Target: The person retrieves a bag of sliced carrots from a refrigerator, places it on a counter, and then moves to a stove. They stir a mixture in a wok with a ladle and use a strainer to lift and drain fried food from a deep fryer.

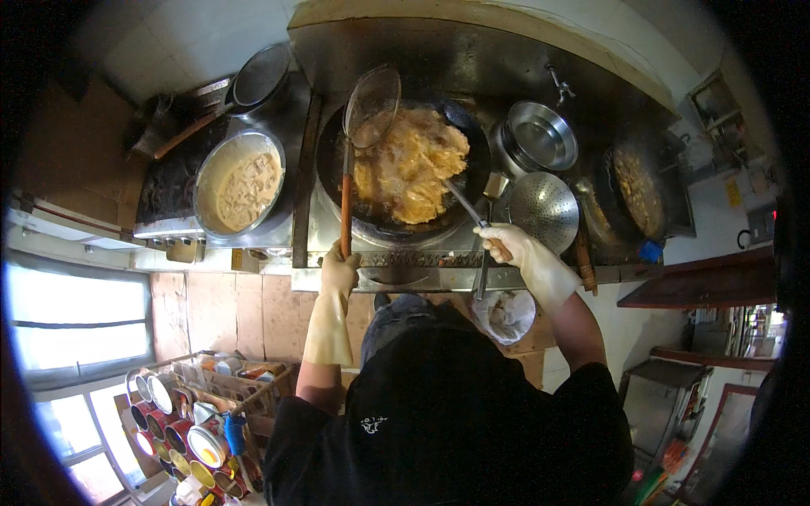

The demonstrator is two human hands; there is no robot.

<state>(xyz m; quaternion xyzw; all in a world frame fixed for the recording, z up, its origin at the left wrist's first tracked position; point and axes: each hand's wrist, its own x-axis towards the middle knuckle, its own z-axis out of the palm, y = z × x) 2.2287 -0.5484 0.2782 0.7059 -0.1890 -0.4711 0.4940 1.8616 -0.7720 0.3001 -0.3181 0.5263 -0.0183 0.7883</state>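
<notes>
My left hand point(340, 269), in a pale rubber glove, grips the wooden handle of a wire-mesh skimmer point(374, 107). Its round mesh tilts over the far left part of a large black wok point(329, 171). Golden battered food point(417, 196) fries in bubbling oil there, clumped toward the right. Also gloved, my right hand point(506, 243) holds the handle of a long metal utensil point(465, 203). The tip of that utensil meets the right edge of the food, so its shape is hidden. Just beyond my right hand rests a perforated metal strainer point(545, 212).
On the left stands a metal bowl of pieces in pale batter point(250, 190), with another mesh skimmer point(259, 76) behind it. Metal pans point(541, 136) sit below a tap point(560, 85). A second wok point(639, 190) is far right. A lined bin point(504, 316) stands below the stove edge.
</notes>
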